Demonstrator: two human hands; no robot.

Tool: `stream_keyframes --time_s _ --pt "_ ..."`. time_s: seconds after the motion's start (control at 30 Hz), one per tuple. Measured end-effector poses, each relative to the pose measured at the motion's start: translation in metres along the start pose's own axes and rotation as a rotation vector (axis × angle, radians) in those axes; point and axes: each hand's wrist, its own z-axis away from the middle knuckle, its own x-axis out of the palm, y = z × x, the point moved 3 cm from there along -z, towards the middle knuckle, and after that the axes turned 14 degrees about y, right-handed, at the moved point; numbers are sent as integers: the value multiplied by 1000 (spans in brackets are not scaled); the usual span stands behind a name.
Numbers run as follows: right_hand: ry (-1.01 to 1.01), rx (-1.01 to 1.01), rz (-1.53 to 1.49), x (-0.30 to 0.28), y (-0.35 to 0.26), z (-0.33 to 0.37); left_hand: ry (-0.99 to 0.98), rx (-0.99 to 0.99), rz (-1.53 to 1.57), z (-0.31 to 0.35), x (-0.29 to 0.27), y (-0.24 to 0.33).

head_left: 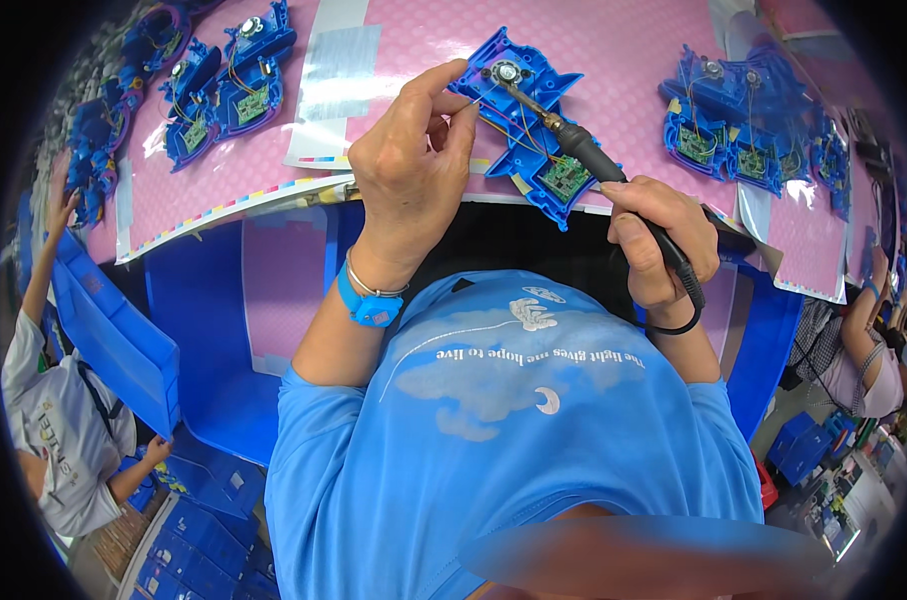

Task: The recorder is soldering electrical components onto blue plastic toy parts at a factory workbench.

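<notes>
Left hand [414,150] half-curled at blue shell [550,78], hold unclear — right hand [666,238] wrapped round slanted soldering iron [589,152]

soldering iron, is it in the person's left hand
No, the soldering iron is gripped in the right hand, its tip reaching over the opened blue shell.

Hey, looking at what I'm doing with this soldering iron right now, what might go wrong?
Your left hand is close to the metal end of the soldering iron; if it's hot, a slip could burn your fingers.
Thin wires run beside that metal end, so their covering might get scorched.
The cord bends sharply below your right hand; a snag might jerk the iron against the blue shell.
</notes>
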Motion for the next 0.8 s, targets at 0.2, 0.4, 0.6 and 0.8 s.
stream_keyframes --time_s 0.2,0.4,0.6,0.8 --pt "4 29 -19 2 -1 -2 1 -11 11 0 2 -2" --pt "6 -23 -24 -4 -1 0 6 -23 15 0 -1 -2" --pt "40 164 -41 -10 -3 -3 -13 42 -81 1 -14 -8" --pt "-12 72 -59 8 -1 -15 6 80 -92 2 -13 -7"
